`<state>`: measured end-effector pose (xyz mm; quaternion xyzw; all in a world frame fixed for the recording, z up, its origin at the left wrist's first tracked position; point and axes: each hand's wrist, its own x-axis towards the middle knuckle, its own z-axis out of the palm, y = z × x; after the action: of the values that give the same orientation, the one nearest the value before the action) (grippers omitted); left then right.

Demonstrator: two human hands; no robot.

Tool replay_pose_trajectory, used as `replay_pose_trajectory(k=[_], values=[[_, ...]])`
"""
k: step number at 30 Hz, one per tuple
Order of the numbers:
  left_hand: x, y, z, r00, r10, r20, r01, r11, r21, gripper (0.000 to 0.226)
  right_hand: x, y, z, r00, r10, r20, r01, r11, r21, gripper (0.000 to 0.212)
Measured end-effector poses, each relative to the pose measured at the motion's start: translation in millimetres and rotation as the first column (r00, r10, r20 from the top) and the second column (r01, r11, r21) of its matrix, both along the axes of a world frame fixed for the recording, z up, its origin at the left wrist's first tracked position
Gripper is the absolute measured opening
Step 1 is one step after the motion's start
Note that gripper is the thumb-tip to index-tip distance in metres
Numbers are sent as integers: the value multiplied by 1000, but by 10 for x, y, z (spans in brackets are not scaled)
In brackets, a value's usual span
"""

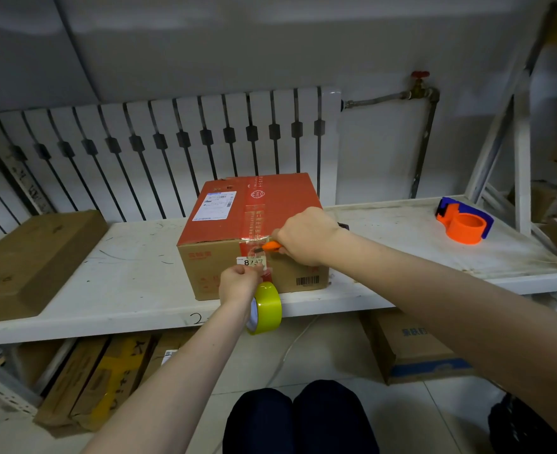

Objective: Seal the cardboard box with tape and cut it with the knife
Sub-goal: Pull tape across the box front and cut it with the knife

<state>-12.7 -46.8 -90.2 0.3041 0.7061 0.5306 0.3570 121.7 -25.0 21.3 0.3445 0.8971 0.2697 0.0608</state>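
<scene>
A cardboard box (pixel 224 224) with a red top stands on the white shelf (pixel 133 283), its flaps closed. A strip of clear tape (pixel 254 221) runs along the top and down the front face. My left hand (pixel 238 285) pinches the tape's lower end at the front face, and the yellow tape roll (pixel 265 308) hangs below that hand. My right hand (pixel 303 235) grips an orange knife (pixel 271 246) at the box's front top edge, its blade against the tape.
A flat brown box (pixel 31 260) lies at the left of the shelf. An orange and blue tape dispenser (pixel 464 222) sits at the right. A radiator (pixel 172 152) is behind, and more boxes (pixel 411 348) sit on the floor beneath.
</scene>
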Motion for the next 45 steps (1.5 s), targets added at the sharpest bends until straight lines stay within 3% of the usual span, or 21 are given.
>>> replay_pose_trajectory(k=[13, 20, 34, 40, 45], values=[[22, -32, 47, 1000, 12, 16, -12, 1000, -15, 24, 74, -8, -11, 999, 26, -43, -27, 999, -18, 26], [28, -58, 34, 1000, -19, -14, 19, 1000, -13, 12, 122, -19, -110, 999, 21, -48, -22, 1000, -21, 28], [73, -91, 103, 1000, -10, -5, 10, 997, -76, 22, 130, -2, -213, 997, 6, -83, -6, 1000, -8, 29], [67, -93, 108, 1000, -15, -9, 14, 996, -90, 14, 92, -16, -199, 998, 9, -57, -10, 1000, -6, 27], [86, -106, 145, 1000, -8, 13, 9, 995, -96, 25, 16, -14, -204, 999, -34, 15, 34, 999, 26, 22]])
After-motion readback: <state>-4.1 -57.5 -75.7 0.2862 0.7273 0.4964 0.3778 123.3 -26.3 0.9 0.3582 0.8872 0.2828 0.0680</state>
